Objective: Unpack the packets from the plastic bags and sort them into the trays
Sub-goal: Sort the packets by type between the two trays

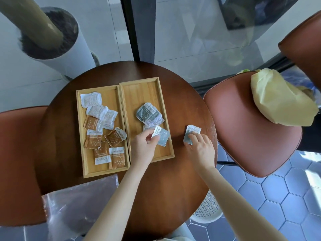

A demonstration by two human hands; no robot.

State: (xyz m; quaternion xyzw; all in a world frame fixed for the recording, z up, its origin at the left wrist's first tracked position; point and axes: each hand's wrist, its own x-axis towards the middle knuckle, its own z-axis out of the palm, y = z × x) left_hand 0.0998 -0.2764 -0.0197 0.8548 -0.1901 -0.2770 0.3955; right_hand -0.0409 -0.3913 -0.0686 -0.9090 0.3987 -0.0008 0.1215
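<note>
Currently left hand point(144, 146) pinches a grey packet point(160, 136) over the right tray point(166, 108) at its 5 o'clock end. Right hand point(201, 146) presses fingertips on another grey packet point(192, 133) lying on the table point(182, 105), at 3 o'clock of that tray. Brown packets point(102, 134) fill the left tray point(114, 100).

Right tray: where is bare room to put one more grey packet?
The far half of the right tray, beyond the grey packets, is bare wood. Its near end is crowded by the left hand holding a packet. The left tray is nearly full.
</note>
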